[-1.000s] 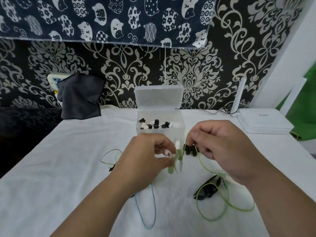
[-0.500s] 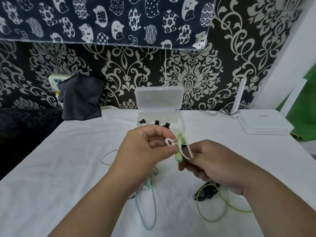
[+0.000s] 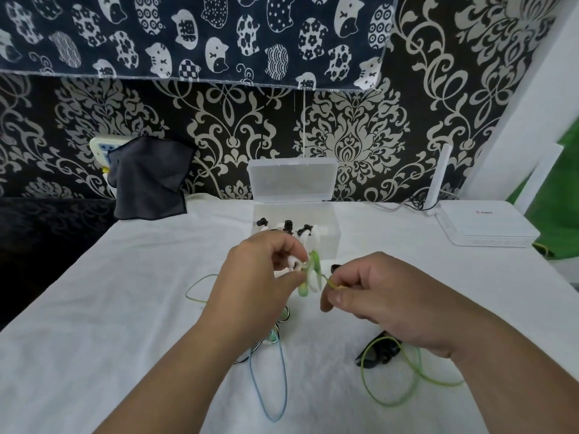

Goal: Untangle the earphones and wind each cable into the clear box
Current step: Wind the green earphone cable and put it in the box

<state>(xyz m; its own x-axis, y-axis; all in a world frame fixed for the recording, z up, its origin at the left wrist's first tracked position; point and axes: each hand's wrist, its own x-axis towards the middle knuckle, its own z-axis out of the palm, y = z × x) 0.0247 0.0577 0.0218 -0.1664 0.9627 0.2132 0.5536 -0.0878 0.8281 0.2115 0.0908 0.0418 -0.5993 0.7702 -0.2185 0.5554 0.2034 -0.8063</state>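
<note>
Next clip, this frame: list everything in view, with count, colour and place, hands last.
clear box: one, transparent, lid open, back centre of table
earphone pieces: several, black and white, inside the clear box
green cable: one, green, looped on the table at right
blue cable: one, blue, looped front centre
black bundle: one, black, by the right wrist
cloth: one, dark grey, back left
router: one, white, back right
table: one, white cover
left hand: fingers hold a white and green bundle
right hand: fingers pinch the green cable
</note>
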